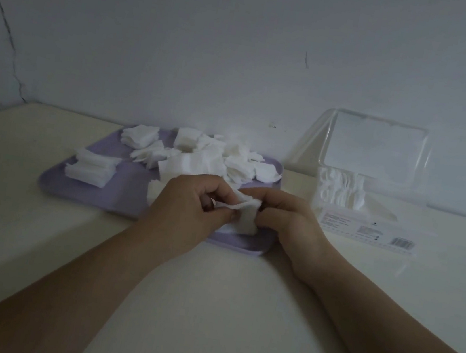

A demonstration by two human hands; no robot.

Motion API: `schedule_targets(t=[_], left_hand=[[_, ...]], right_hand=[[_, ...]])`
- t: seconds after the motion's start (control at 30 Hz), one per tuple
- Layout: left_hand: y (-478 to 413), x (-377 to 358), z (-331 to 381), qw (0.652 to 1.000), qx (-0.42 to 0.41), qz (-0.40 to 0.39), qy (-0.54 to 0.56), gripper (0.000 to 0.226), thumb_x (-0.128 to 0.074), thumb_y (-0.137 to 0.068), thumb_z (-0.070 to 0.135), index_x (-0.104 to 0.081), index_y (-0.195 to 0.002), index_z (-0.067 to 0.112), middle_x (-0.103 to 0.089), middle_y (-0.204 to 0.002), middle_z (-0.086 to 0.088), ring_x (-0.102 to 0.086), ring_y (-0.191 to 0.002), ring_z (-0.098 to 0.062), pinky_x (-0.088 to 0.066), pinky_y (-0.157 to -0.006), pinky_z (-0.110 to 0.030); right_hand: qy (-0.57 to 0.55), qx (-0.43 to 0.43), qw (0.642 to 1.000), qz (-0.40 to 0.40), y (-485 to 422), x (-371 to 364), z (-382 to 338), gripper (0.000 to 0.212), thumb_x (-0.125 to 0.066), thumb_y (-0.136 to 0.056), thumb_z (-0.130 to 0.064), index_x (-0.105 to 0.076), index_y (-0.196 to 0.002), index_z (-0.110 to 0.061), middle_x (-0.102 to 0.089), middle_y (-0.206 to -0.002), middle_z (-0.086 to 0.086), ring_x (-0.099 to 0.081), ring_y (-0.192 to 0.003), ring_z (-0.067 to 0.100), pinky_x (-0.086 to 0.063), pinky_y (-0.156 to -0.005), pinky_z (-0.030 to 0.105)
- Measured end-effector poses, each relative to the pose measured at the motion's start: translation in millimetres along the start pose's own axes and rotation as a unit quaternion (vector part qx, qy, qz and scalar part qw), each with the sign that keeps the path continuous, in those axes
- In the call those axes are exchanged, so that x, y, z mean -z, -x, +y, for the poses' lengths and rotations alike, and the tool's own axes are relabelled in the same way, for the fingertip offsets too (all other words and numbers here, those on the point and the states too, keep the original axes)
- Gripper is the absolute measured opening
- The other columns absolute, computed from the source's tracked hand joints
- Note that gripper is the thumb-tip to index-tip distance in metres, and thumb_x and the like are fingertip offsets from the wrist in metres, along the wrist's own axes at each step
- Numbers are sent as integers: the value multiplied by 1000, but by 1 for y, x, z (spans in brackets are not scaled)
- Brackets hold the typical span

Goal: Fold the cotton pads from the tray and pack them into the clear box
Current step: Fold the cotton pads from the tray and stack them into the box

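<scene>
A lilac tray (88, 188) lies on the pale table and carries several loose white cotton pads (198, 156) in heaps, plus a small stack at its left end. Over the tray's front right corner, my left hand (187, 212) and my right hand (289, 218) both pinch one white cotton pad (245, 216), which is bent between my fingers. To the right stands the clear box (369, 227), its lid (378, 149) tilted up against the wall. Several folded pads (341, 189) fill its left part.
The grey wall rises just behind the tray and the box. A crack runs down the wall at the far left, above the table's back left corner. Bare table surface stretches in front of the tray, under my forearms.
</scene>
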State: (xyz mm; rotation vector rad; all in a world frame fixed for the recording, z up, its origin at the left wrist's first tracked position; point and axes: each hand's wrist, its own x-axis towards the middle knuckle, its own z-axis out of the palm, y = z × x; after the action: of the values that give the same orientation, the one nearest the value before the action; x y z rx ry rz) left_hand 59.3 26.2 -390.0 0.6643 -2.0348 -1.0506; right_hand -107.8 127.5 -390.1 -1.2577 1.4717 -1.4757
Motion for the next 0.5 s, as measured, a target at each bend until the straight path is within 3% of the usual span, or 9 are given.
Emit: schedule_targets(t=[0.13,0.23,0.3,0.4,0.5], left_hand=[[0,0,0,999,-10,15,-32,25,-85,-81,10,-71,-87,30,-50,-51,16,-41,-50,-5,-37,-49,-14],[1,1,0,999,-9,26,-31,42,-89,-77,18,-67,-108,36,-59,-73,18,-48,-54,-4,-41,-53,-12],[-1,2,-4,998,-20,21,-52,41,-89,-77,21,-68,-110,33,-57,-78,12,-47,-55,-4,-40,-54,-14],[-2,0,-9,995,-29,19,-91,15,-86,-79,20,-72,-84,18,-50,-64,10,-41,-53,-4,-36,-54,-18],[-2,-1,-9,997,-3,18,-80,18,-86,-80,21,-69,-82,26,-52,-59,10,-43,-51,-2,-39,-54,-16]], right_hand=[[64,43,997,-4,4,-2,-2,27,-75,-82,-10,-77,-108,-13,-80,-103,11,-75,-97,19,-58,-91,37],[120,85,989,32,2,-3,2,21,-66,-90,8,-77,-99,-7,-81,-90,5,-75,-82,6,-54,-78,20],[130,98,986,44,2,-3,0,26,-59,-90,15,-77,-94,-3,-80,-85,6,-74,-77,4,-52,-74,15],[172,104,978,59,1,-5,1,36,-55,-87,13,-76,-97,-14,-79,-93,2,-71,-84,8,-51,-76,15],[198,93,973,75,1,-7,4,51,-56,-86,9,-69,-109,-34,-74,-112,-10,-69,-104,12,-55,-90,21]])
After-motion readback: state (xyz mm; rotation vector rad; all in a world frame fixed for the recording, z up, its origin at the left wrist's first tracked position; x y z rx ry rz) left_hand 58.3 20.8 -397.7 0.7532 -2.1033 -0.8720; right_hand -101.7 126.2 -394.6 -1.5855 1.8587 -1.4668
